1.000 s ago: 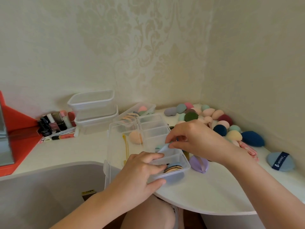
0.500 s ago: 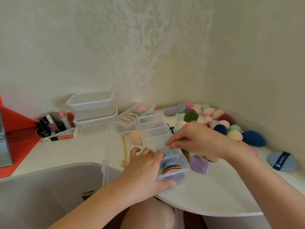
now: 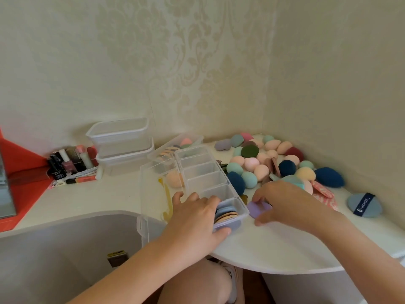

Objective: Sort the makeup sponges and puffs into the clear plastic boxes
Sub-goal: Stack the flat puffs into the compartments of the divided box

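A clear divided organiser box lies at the table's front. Its nearest compartment holds a stack of flat puffs. My left hand grips that near end, thumb on the front wall. A peach sponge sits in the box's left section. My right hand rests just right of the box, fingers closing around a flat purple puff on the table. A heap of coloured sponges fills the back right corner.
Two stacked clear tubs stand at the back left, with a shallow clear box beside them. Cosmetics bottles cluster further left by a red tray. A blue-grey puff lies far right. The white table's curved edge is near my knees.
My right hand left the box's compartments and dropped right onto the purple puff. My left hand slid forward along the box's near end. The heap is now uncovered.
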Demonstrator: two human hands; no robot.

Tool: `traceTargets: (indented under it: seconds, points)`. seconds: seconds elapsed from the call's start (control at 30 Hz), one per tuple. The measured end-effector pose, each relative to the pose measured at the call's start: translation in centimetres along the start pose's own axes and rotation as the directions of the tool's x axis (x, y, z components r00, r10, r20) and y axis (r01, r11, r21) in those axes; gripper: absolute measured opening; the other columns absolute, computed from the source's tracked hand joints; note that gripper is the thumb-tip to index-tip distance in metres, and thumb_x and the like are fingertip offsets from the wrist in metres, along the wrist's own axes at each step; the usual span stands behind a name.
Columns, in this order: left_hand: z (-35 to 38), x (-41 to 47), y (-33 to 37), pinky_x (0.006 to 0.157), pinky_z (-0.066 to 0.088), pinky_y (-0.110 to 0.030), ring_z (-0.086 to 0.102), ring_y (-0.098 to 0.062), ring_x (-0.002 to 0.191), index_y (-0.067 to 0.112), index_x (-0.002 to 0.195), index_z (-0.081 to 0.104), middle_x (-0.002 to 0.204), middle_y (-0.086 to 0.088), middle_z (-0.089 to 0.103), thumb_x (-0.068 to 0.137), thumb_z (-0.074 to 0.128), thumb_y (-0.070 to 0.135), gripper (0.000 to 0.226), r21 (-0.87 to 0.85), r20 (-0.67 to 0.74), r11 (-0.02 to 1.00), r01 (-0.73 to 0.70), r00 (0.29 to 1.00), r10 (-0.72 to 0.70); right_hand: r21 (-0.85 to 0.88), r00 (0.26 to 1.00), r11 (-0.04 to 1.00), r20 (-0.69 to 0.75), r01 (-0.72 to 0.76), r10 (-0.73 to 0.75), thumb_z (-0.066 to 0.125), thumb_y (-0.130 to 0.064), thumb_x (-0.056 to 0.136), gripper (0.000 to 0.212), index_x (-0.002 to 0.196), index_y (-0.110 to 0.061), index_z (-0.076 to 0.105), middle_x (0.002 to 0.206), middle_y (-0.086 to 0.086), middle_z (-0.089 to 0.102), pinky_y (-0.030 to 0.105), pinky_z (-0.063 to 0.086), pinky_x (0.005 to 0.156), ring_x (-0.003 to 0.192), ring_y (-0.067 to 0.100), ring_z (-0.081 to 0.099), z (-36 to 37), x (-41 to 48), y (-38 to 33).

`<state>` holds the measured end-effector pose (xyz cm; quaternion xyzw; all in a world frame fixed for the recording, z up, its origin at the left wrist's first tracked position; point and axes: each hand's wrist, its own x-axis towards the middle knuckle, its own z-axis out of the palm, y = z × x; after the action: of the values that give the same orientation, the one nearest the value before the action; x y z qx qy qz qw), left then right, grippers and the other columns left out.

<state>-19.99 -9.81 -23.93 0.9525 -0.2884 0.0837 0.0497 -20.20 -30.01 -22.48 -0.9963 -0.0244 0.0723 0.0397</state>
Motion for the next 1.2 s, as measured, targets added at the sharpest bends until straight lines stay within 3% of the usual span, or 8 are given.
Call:
traceTargets:
  seconds: [0.27,0.4,0.5,0.6,0.77,0.9,1.03,1.2]
  points:
    - [-2.1,-1.1,-1.4,0.094,0.027,-0.035,0.041,-0.013,0.092,0.030,0.118,0.043,0.106,0.009,0.058,0.086,0.047,0.056,0.042,0.145,0.054,0.989,-0.037,0.998,0.029,-0.121,0.999,0.992,0.026,0.032,-0.029,0.050,-0.034,0.093,0.028,0.104,-0.016,0.068,0.105,0.003,0.068,0.025,0.049,0.085,0.090,0.014,0.061,-0.3,0.2,-0.5]
    - [-3.5,-0.6,-1.9,0.088,0.030,-0.031,0.046,-0.013,0.101,0.026,0.126,0.043,0.115,0.010,0.056,0.074,0.052,0.074,0.071,0.050,0.220,0.999,0.012,0.975,-0.023,-0.138,0.999,0.990,0.021,0.027,-0.024,0.044,-0.038,0.097,0.031,0.074,-0.022,0.057,0.080,-0.003,0.056,0.016,0.038,0.063,0.073,0.011,0.051,-1.5,0.1,-0.8]
    - [-3.7,0.2,-2.0,0.081,0.030,-0.030,0.051,-0.016,0.097,0.020,0.105,0.055,0.095,0.008,0.060,0.067,0.043,0.084,0.075,0.017,0.282,0.998,0.055,0.958,-0.057,-0.094,0.998,0.996,-0.067,-0.012,0.005,0.047,-0.033,0.095,0.021,0.084,-0.022,0.061,0.079,-0.002,0.054,0.020,0.038,0.062,0.075,0.014,0.050,-2.6,0.0,-0.4]
    - [-3.1,0.9,-2.3,0.094,0.030,-0.035,0.050,-0.012,0.082,0.018,0.083,0.053,0.070,0.008,0.051,0.064,0.039,0.088,0.074,0.006,0.316,1.000,0.028,0.948,-0.029,-0.011,0.957,0.999,-0.288,-0.048,0.043,0.052,-0.029,0.091,0.018,0.089,-0.020,0.068,0.082,0.002,0.056,0.029,0.045,0.062,0.080,0.020,0.052,-3.2,-0.2,1.2]
    - [-2.8,1.2,-2.2,0.091,0.026,-0.033,0.046,-0.014,0.093,0.016,0.091,0.057,0.082,0.006,0.057,0.067,0.048,0.081,0.070,-0.116,0.328,0.992,0.058,0.944,-0.016,0.226,0.894,0.971,-0.447,0.071,0.039,0.061,-0.022,0.089,0.014,0.096,-0.021,0.073,0.085,-0.005,0.066,0.011,0.038,0.060,0.079,0.011,0.057,-4.4,-0.8,2.6]
    - [-2.3,1.1,-2.5,0.105,0.020,-0.038,0.050,-0.011,0.095,0.018,0.086,0.056,0.082,0.007,0.059,0.065,0.048,0.083,0.070,-0.158,0.300,0.986,0.042,0.954,0.008,0.359,0.879,0.909,-0.476,0.211,-0.017,0.060,-0.030,0.087,0.011,0.087,-0.030,0.071,0.071,-0.019,0.065,0.014,0.048,0.063,0.067,-0.001,0.061,-4.6,-0.7,0.6]
    - [-1.8,1.1,-2.7,0.107,0.017,-0.042,0.051,-0.010,0.083,0.026,0.071,0.044,0.071,0.012,0.048,0.064,0.044,0.086,0.061,-0.150,0.257,0.989,0.011,0.966,0.028,0.277,0.865,0.910,-0.481,0.309,-0.147,0.056,-0.029,0.092,0.013,0.093,-0.029,0.069,0.064,-0.020,0.060,0.006,0.040,0.065,0.065,-0.009,0.055,-4.7,-0.1,-3.3]
    - [-1.4,0.5,-2.5,0.107,0.010,-0.042,0.051,-0.011,0.090,0.030,0.081,0.051,0.082,0.010,0.056,0.060,0.043,0.088,0.062,-0.138,0.184,0.990,0.039,0.983,-0.013,0.201,0.840,0.883,-0.452,0.424,-0.300,0.055,-0.025,0.093,0.018,0.099,-0.020,0.071,0.069,-0.016,0.059,0.015,0.043,0.060,0.066,0.002,0.055,-4.4,0.8,-6.5]
